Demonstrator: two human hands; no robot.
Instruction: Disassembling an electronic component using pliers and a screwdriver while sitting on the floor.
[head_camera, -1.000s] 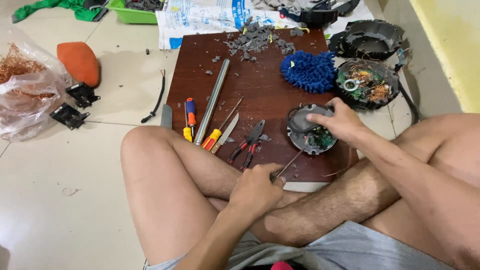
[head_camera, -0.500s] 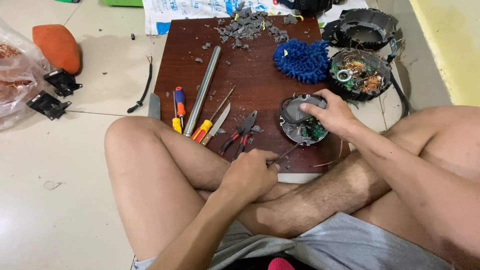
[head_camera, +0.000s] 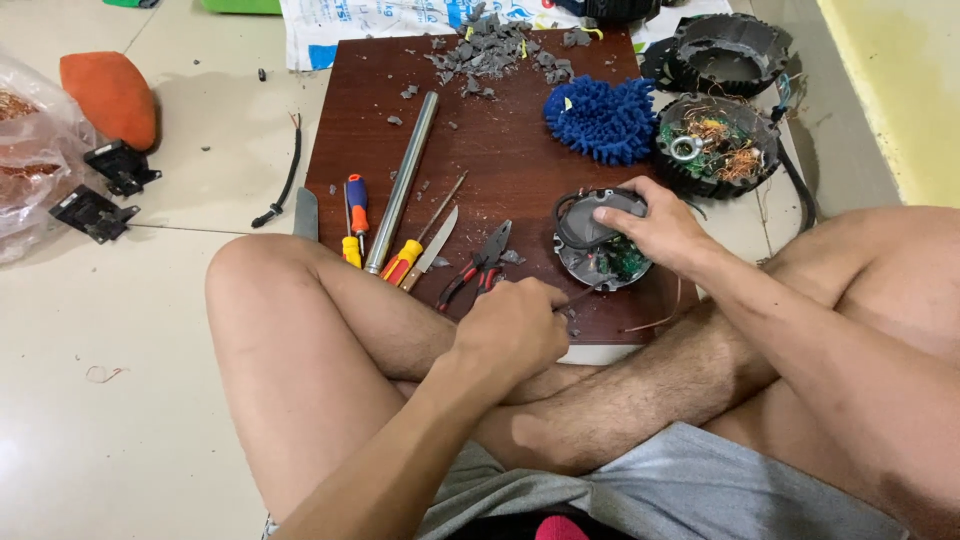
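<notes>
Sitting cross-legged, we pressed our right hand (head_camera: 655, 228) on a round grey casing (head_camera: 600, 240) near the front edge of the brown board (head_camera: 500, 130), fingers curled over its top and holding it down. Our left hand (head_camera: 515, 325) was closed in a fist around a thin tool (head_camera: 580, 295) whose tip reached the casing's rim. Red-handled pliers (head_camera: 480, 265) lay just beside that fist, with a knife (head_camera: 432, 245), screwdrivers (head_camera: 355, 215) and a metal rod (head_camera: 402, 180) further left. Behind the casing sat a blue mop head (head_camera: 600, 120) and grey rubble (head_camera: 490, 45).
</notes>
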